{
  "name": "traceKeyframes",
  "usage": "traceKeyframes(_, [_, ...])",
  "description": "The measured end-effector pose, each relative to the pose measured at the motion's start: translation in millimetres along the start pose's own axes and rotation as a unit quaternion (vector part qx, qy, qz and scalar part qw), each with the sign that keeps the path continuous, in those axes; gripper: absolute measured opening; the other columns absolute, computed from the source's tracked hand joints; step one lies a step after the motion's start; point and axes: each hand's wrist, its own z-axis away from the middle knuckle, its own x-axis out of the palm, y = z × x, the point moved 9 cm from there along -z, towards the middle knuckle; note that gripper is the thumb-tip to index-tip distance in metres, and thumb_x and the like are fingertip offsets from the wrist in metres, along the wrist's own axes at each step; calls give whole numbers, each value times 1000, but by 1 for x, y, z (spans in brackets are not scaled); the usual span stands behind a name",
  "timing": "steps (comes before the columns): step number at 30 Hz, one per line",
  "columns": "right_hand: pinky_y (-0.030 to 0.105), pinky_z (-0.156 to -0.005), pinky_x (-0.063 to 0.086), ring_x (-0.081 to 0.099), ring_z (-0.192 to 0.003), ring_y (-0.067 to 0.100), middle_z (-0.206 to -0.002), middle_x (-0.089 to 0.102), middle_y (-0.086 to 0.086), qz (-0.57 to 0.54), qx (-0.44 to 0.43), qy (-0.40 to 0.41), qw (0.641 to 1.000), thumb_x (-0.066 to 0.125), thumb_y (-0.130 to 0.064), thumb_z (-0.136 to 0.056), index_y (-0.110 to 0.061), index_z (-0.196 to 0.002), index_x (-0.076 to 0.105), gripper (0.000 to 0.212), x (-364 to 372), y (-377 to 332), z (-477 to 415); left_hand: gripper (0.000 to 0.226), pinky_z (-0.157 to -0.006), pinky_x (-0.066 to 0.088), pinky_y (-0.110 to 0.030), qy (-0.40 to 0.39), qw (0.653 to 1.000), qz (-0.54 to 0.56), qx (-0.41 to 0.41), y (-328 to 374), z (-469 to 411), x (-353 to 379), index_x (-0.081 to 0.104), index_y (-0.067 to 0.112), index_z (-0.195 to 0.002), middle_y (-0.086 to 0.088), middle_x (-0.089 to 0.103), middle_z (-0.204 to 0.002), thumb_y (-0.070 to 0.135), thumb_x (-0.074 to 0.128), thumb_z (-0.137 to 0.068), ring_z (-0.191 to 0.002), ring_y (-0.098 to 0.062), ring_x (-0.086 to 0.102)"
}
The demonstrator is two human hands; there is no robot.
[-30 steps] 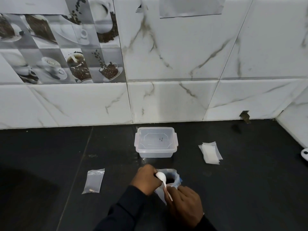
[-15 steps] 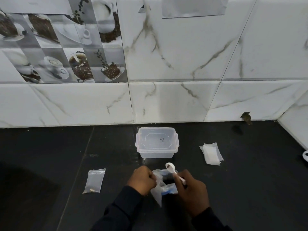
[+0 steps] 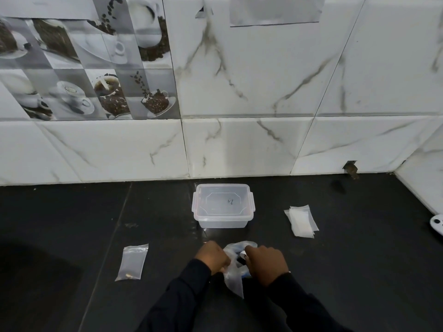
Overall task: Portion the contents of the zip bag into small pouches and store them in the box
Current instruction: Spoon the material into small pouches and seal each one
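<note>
Both your hands hold the zip bag [image 3: 233, 279], which is down at the black counter [image 3: 72, 224] just in front of you. Your left hand [image 3: 212, 256] grips one side of its mouth with curled fingers and your right hand [image 3: 266, 263] grips the other side. A small white piece [image 3: 243, 254] shows under the right fingers; I cannot tell what it is. Beyond the bag, near it, sits the box [image 3: 221, 221], with its lid on and, as far as I see, nothing inside. At your left lies one small pouch [image 3: 132, 262] with only a little at its bottom. At your right, well apart, waits a pile of empty pouches [image 3: 302, 220]. So I judge the work is at its beginning: one pouch started, many to fill, and none stored yet
</note>
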Motion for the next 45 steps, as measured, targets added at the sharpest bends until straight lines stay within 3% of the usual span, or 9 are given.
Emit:
traceKeyframes(6, [36,-92,52,66,-104,24,-112,69,7,-143,87,-15,986,53,-26,-97,-16,-109,65,20,10,20,-3,13,-68,54,-19,-28,992,-10,124,45,16,15,75,3,-81,-7,74,-92,5,63,-84,-71,-9,66])
traceKeyframes(12, [27,-43,40,46,-43,12,-48,53,-1,-539,238,-32,808,68,-14,-85,-11,-67,64,19,39,66,5,22,-61,52,-19,-25,991,9,129,37,14,9,73,15,-70,-1,71,-74,0,61,-81,-58,-6,60])
traceKeyframes(18, [19,-35,26,35,-31,9,-44,48,4,-581,218,-12,784,70,-12,-87,2,-73,70,19,44,68,12,19,-73,59,-39,17,994,-32,106,4,9,-6,74,-4,-79,-21,71,-75,8,62,-74,-60,-14,61])
traceKeyframes(23, [21,-51,42,50,-41,6,-47,57,0,-499,154,40,852,73,-22,-87,-14,-58,64,32,32,62,9,15,-74,56,-25,64,987,-81,120,-5,17,-11,78,9,-82,-1,73,-89,5,65,-75,-76,-10,65])
traceKeyframes(27, [31,-76,47,68,-91,20,-97,72,2,-145,22,49,988,54,-40,-96,-23,-98,66,21,7,21,6,19,-82,55,-24,87,982,-95,135,-4,23,-15,77,15,-85,5,73,-92,6,63,-75,-87,-10,67])
traceKeyframes(33, [33,-85,53,69,-95,21,-105,72,0,-88,14,22,996,62,-46,-88,-25,-109,65,29,15,0,-5,26,-84,52,-19,51,959,-48,273,51,48,-2,79,14,-94,2,71,-102,2,61,-79,-92,-7,65])
traceKeyframes(36, [27,-69,53,64,-67,12,-71,68,-1,-385,136,-24,913,62,-15,-91,-21,-69,68,24,28,40,-7,28,-85,50,-16,32,958,-24,284,69,48,3,78,11,-99,-1,69,-107,0,61,-79,-95,-8,65])
traceKeyframes(41, [15,-33,17,23,-30,10,-41,36,2,-699,281,-135,644,57,-2,-89,-11,-44,51,46,80,36,21,27,-81,47,-9,29,965,-17,261,60,34,-2,78,12,-97,2,69,-104,1,61,-79,-95,-9,65])
traceKeyframes(45, [16,-34,14,21,-33,9,-47,35,2,-745,254,-96,609,64,-6,-89,-3,-64,62,25,76,46,19,25,-79,55,-26,32,975,25,219,28,26,-16,79,20,-84,1,69,-98,5,62,-73,-83,-10,65])
